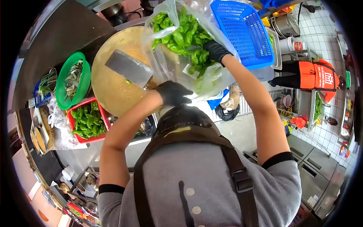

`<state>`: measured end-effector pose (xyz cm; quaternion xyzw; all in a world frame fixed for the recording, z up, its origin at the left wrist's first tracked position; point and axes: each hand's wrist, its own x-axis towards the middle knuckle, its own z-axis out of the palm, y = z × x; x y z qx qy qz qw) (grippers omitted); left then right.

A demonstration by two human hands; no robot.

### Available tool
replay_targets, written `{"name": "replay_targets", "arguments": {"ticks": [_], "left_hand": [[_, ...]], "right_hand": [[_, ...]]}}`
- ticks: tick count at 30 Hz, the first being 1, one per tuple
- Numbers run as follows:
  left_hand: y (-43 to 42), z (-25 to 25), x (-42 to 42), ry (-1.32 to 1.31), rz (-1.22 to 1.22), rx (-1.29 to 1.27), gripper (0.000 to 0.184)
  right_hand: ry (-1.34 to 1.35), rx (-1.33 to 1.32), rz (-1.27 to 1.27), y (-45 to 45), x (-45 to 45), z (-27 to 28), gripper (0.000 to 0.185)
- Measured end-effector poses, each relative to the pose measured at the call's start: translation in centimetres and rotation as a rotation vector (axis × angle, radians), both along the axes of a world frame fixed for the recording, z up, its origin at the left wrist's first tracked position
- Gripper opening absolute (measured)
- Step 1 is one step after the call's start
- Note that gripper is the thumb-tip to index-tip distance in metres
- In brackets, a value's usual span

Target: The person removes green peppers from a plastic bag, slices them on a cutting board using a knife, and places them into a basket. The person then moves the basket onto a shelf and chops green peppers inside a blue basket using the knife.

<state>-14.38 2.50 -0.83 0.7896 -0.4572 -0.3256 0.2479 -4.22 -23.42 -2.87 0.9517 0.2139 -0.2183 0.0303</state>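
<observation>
Lettering: white characters and a large white emblem on the back of a co-worker's red vest (318, 75), well off to the right hand's right; the small characters are too fine to read. Pale letters on the dark cloth (181, 123) below the left hand are too distorted to read.
Label: white slip (190, 71) at the bag, just below the right hand; print illegible.
Left hand (174, 93): black-gloved, fingers extended and slightly apart at the bag's near edge; whether it pinches the plastic, I cannot tell.
Right hand (216, 51): black-gloved, reaching into the bag against the peppers; fingertips hidden, so its grasp cannot be told.
Green peppers (183, 36): glossy, bright, wrinkled, heaped in the bag left of the right hand.
Bag (166, 62): clear plastic, mouth open, overlapping the round chopping board (109, 92).
Cleaver (126, 66): broad blade flat on the board, just beyond the left hand.
Baskets: blue basket (242, 34) beyond the right hand; green basket (60, 81) and red basket (72, 128), holding more peppers, left of the left hand.
</observation>
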Motion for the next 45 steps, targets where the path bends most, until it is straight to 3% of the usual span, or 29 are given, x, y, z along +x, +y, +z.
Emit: {"name": "replay_targets", "arguments": {"ticks": [1,2,3,4,6,9,12,14,16,17,18,19,22,24,25,26,28,31,34,35,39,45], "left_hand": [[0.7,-1.1,0.4,0.061,0.203,-0.173,0.039],[1.1,-2.1,0.8,0.125,0.399,-0.347,0.037],[0.9,0.3,1.7,0.055,0.517,-0.323,0.032],[1.1,0.5,2.4,0.067,0.630,-0.502,0.036],[1.2,-1.1,4.4,0.394,0.869,-0.689,0.047],[0.1,6.0,5.2,-0.660,0.721,-0.715,0.060],[0.2,8.7,4.7,-0.888,0.447,-0.490,0.060],[1.9,8.0,3.5,-0.709,0.549,-0.426,0.054],[4.7,6.8,1.8,-0.539,0.675,-0.354,0.047],[6.5,6.5,0.6,-0.685,0.747,-0.537,0.039],[9.0,5.3,-1.0,-0.535,0.937,-0.411,0.036],[11.1,4.2,-2.3,-0.430,1.082,-0.458,0.035],[16.6,1.3,-6.6,-0.074,1.465,-0.554,0.031],[19.2,-0.1,-9.0,0.202,1.615,-0.627,0.029],[20.2,-0.8,-9.7,0.348,1.644,-0.677,0.029],[20.9,-1.5,-10.2,0.498,1.660,-0.731,0.028],[21.6,-2.7,-10.8,0.734,1.698,-0.863,0.034],[21.8,-2.8,-11.3,1.003,1.702,-0.930,0.040],[22.0,-3.8,-11.4,1.073,1.647,-1.051,0.041],[22.1,-3.9,-11.2,1.055,1.643,-1.019,0.041],[22.3,-4.4,-10.9,1.013,1.612,-0.906,0.042],[22.1,-4.2,-10.7,1.019,1.616,-0.915,0.038]], "right_hand": [[-0.022,0.690,-0.280,-1.7,-0.7,0.0,0.042],[0.102,0.984,-0.394,-3.0,-0.9,-0.6,0.041],[0.119,1.051,-0.359,-2.7,-1.2,1.0,0.038],[0.134,1.117,-0.325,-2.1,-1.7,3.4,0.036],[0.401,1.174,-0.534,-1.6,-2.2,5.3,0.035],[0.735,1.470,-0.703,0.5,-4.1,8.5,0.039],[0.964,1.697,-0.744,3.1,-5.7,9.3,0.038],[1.150,1.765,-0.687,5.2,-6.1,9.2,0.038],[0.812,1.741,-0.908,7.7,-6.9,10.8,0.035],[0.427,1.643,-0.828,8.6,-7.2,10.6,0.033],[0.061,1.529,-0.723,9.7,-7.6,10.3,0.031],[0.018,1.585,-0.665,11.6,-8.9,11.4,0.027],[0.436,1.503,-0.447,19.1,-12.1,7.5,0.022],[-0.270,0.846,0.080,23.4,-13.3,1.8,0.036],[-0.385,0.570,0.140,25.1,-13.7,1.1,0.053],[-0.489,0.331,0.169,26.2,-13.2,-1.6,0.054],[-0.321,0.146,-0.033,27.5,-12.4,-4.7,0.054],[-0.035,0.285,-0.219,26.7,-11.3,-6.3,0.056],[-0.146,0.503,-0.162,25.6,-12.4,-3.7,0.070],[-0.064,0.496,-0.233,26.2,-13.1,-0.4,0.060],[0.025,0.845,-0.331,27.3,-15.0,0.0,0.042],[0.059,0.771,-0.219,29.1,-15.2,-0.9,0.032]]}}
